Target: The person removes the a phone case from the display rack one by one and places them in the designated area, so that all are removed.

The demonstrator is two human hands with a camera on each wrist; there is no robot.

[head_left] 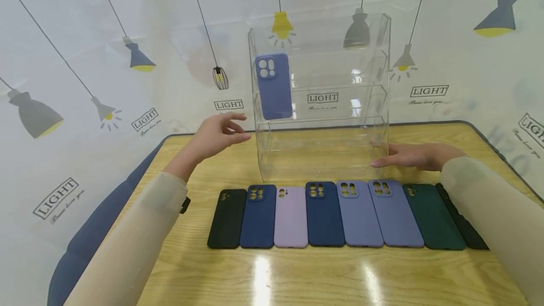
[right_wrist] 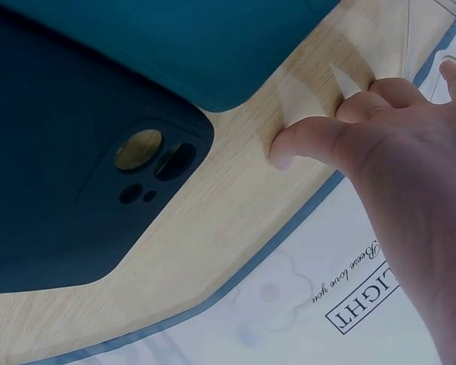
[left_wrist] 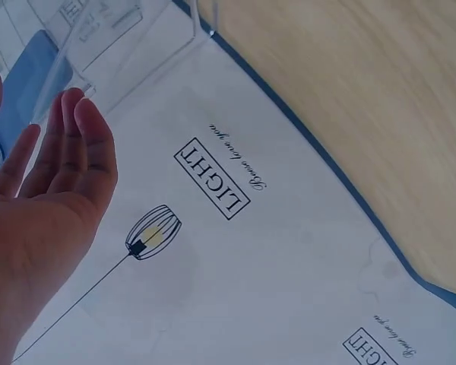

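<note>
A clear acrylic tiered rack (head_left: pixel 323 155) stands at the back of the wooden table (head_left: pixel 297 273). One periwinkle phone case (head_left: pixel 274 86) leans upright in its upper left tier. My left hand (head_left: pixel 221 133) hovers open just left of the rack, holding nothing; its fingers (left_wrist: pixel 68 144) are straight near the rack's edge (left_wrist: pixel 76 76). My right hand (head_left: pixel 403 156) rests open against the rack's lower right side, fingertips (right_wrist: pixel 319 137) on the table. A row of several cases lies in front: black (head_left: pixel 227 218), navy (head_left: pixel 258 216), lilac (head_left: pixel 291 217), navy (head_left: pixel 324 214), two periwinkle (head_left: pixel 378 214), dark green (head_left: pixel 433 216).
A black case (head_left: pixel 463 223) lies at the row's right end, partly under my right sleeve. A printed backdrop (head_left: pixel 106 84) with lamps and LIGHT labels hangs behind and drapes over the table's far edge. In the right wrist view the dark green case (right_wrist: pixel 83 175) lies close to my hand.
</note>
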